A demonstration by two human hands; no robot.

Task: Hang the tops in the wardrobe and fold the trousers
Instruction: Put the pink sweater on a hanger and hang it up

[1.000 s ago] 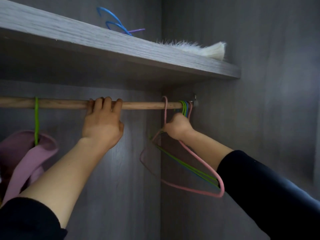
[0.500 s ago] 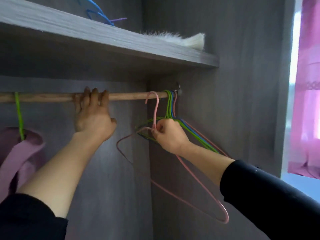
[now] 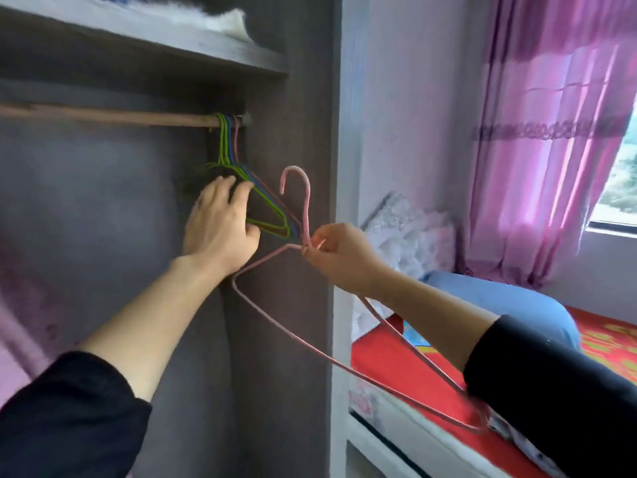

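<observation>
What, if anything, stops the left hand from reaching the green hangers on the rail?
Nothing, it seems, so probably yes: the left hand, open, is right at the green hangers under the rail. The right hand pinches the pink hanger aside.

The rail is running under the shelf at 10 o'clock. A bunch of hangers is hanging at its 3 o'clock end, the left hand touching it from 7 o'clock. The right hand is pinching one hanger at the bunch's 4 o'clock.

Pink wire hanger, tilted, clear of rail
</observation>
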